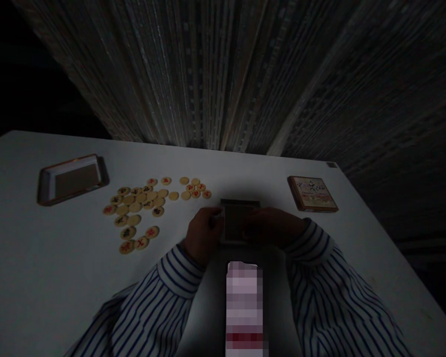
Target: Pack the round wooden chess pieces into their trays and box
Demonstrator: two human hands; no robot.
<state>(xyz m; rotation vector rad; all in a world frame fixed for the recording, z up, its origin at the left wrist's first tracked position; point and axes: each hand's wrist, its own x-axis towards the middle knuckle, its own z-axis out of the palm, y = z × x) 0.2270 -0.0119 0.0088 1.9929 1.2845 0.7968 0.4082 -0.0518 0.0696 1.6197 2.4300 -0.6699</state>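
A small shallow box [233, 225] with a dark inside and a pale rim lies between my two hands near the middle of the table. My left hand [203, 233] is closed at its left side, fingers curled against the edge. My right hand [273, 225] grips it from the right, with its fingers reaching over the inside; the fingertips are hard to make out in the dim light. Left of my hands, round wooden Chinese chess pieces [136, 207] lie loosely spread, some with red or black characters, others plain side up.
An open tray-like box [78, 176] stands at the far left of the white table [70, 277]. At the right lies a flat box with a printed top [314, 193]. A bright, pixelated phone-like object [244, 307] is at the front. Striped string curtains [208, 74] hang behind the table.
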